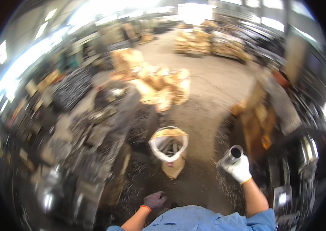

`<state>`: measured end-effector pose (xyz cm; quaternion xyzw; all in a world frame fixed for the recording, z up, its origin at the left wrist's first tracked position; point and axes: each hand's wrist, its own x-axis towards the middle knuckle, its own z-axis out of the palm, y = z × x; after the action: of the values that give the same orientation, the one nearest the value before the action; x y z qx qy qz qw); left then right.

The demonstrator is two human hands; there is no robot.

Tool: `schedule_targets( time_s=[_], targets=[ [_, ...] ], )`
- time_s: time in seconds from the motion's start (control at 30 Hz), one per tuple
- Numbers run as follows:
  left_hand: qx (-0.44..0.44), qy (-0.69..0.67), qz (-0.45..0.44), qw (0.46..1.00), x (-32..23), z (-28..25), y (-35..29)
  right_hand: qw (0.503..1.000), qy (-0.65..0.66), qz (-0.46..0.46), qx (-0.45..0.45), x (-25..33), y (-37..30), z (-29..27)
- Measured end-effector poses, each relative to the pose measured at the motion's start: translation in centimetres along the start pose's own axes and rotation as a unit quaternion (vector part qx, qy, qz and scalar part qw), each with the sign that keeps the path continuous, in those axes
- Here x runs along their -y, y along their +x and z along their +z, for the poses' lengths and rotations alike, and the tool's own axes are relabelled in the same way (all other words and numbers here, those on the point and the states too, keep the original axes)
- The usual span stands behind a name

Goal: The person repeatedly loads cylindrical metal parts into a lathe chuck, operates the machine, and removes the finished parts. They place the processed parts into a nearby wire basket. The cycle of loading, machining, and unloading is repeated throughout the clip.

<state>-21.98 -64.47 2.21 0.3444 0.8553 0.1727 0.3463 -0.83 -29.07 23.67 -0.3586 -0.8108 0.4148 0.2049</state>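
Note:
My right hand (238, 169), in a white glove, is closed around a short shiny metal tube (227, 158). The tube's round open end faces up, above the floor on the right side. My left hand (155, 201) wears a dark purplish glove with an orange cuff and hangs low in front of my blue shirt. Its fingers look curled in, and nothing shows in them. Ahead of me, between the two hands, stands an open sack (173, 168) with a white lining. Several grey metal pieces (169, 147) lie inside it.
Left of the sack runs a dark, cluttered bench (107, 154); machinery (55, 192) blurs at lower left. A rusty-brown panel (253, 119) and more machinery (308, 154) line the right. Brown sacks (159, 81) stand farther ahead, and loaded stacks (192, 40) at the back. Metal shavings (138, 188) litter the floor.

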Motion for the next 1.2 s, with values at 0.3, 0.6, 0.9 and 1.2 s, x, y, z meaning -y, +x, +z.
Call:
schedule_targets(
  time_s=[0.3, 0.6, 0.9, 1.2],
  targets=[
    [-0.594, -0.441, -0.396, 0.544, 20.9, 5.1, -18.2, 0.861, -0.083, -0.273, 0.421, 12.3, 2.1, 30.4],
    [-0.838, -0.206, -0.486, 0.138, 18.9, 9.8, -32.5, 0.752, 0.023, -0.420, 0.507, 26.6, 6.0, 47.7],
    [-0.807, -0.569, -0.154, 0.036, 20.5, 11.9, -37.6, 0.513, -0.135, -0.530, 0.662, 35.3, 16.3, 50.7],
    [-0.777, -0.315, -0.483, 0.251, 17.2, -0.9, -22.2, 0.491, -0.010, -0.624, 0.608, 53.7, 14.1, 64.7]
  ],
)
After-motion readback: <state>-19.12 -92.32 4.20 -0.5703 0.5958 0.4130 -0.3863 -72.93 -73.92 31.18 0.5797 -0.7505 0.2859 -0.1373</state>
